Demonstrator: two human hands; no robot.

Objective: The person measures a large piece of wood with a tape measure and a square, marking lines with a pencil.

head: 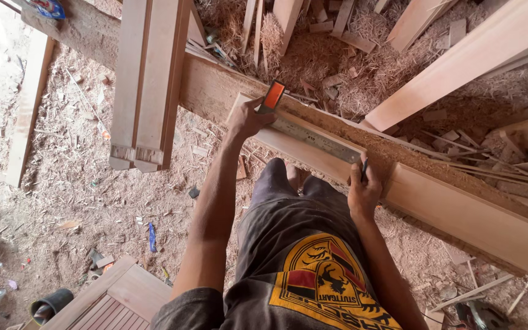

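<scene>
My left hand grips the orange-handled end of a try square, pressing it against the edge of a pale wooden plank. The square's steel blade lies along the plank's top. My right hand holds a dark pencil with its tip at the far end of the blade. The plank rests on a long sawdust-covered timber beam.
Stacked boards lean at upper left, and a long plank runs at upper right. Another board lies on the beam to my right. Wood shavings and offcuts cover the ground. A panelled door piece sits at lower left.
</scene>
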